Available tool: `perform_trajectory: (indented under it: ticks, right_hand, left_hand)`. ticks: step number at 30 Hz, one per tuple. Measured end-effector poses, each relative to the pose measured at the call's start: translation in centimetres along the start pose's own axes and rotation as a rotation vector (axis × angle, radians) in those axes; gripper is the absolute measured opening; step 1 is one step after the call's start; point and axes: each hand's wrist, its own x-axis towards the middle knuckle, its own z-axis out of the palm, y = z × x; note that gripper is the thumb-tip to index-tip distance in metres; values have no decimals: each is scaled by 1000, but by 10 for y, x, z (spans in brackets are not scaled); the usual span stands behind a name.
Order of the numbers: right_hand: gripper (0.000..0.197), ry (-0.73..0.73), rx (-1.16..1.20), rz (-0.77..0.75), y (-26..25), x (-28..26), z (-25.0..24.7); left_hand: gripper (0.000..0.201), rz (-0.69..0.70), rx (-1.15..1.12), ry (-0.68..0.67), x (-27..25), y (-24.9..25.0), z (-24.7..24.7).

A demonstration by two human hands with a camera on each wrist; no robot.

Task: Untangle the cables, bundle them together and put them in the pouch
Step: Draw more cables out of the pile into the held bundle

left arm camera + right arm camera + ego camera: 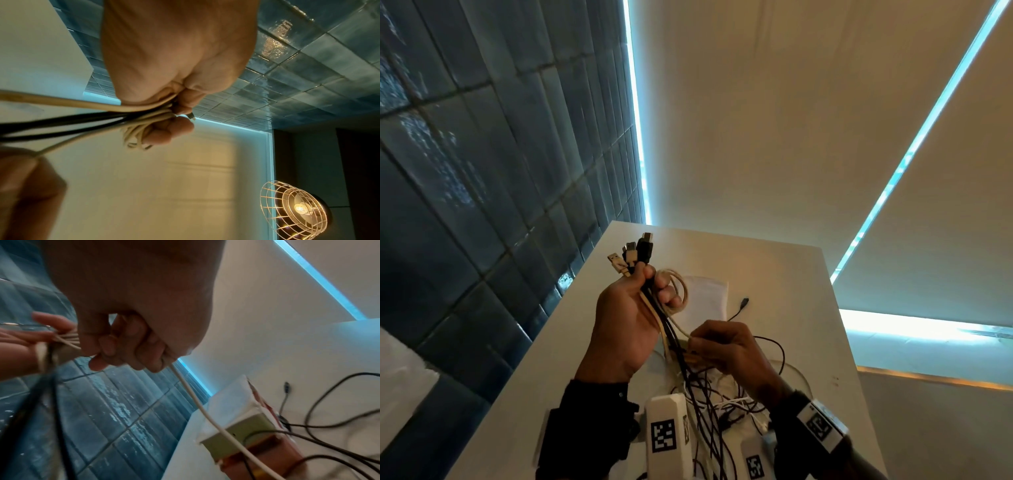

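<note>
Left hand (pixel 626 322) is fisted around a bunch of cables (pixel 654 308), plugs sticking up. Right hand (pixel 726 349) pinches one cream cable (pixel 197 402). The white pouch (pixel 705 298) lies flat on the far table (pixel 774 260), contents hidden.

so the counter (pixel 774 260) is plain white and runs along a dark blue tiled wall on its left. flat on it near the middle is a white pouch (pixel 705 298), and just right of that a thin black cable end (pixel 743 303) with a small plug. closer in there's a loose tangle of black and white cables (pixel 726 404) sprawled on the top. the right wrist view also shows a brown and green box (pixel 252 433) sitting there with cables draped over it
</note>
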Motion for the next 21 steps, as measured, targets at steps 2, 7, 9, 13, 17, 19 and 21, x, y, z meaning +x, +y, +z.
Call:
perform_trajectory:
  ticks: [2, 7, 9, 13, 17, 19, 21]
  right_hand:
    - [13, 3, 14, 36, 4, -1, -3]
    - [15, 33, 7, 70, 27, 10, -6]
    - [16, 69, -9, 80, 42, 15, -9]
    - [22, 162, -211, 53, 82, 20, -14]
    - [25, 217, -290, 117, 114, 19, -21]
    - [24, 228, -372, 175, 123, 19, -25]
    - [28, 267, -498, 231, 123, 21, -25]
  left_hand:
    - [30, 11, 35, -15, -1, -2, -1]
    - [32, 34, 109, -24, 0, -6, -4]
    - [32, 41, 133, -19, 1, -3, -4]
    - [31, 53, 172, -6, -1, 0, -6]
    - [30, 54, 188, -3, -2, 2, -10]
    - [30, 52, 190, 0, -1, 2, -13]
    - [30, 38, 200, 11, 1, 0, -16]
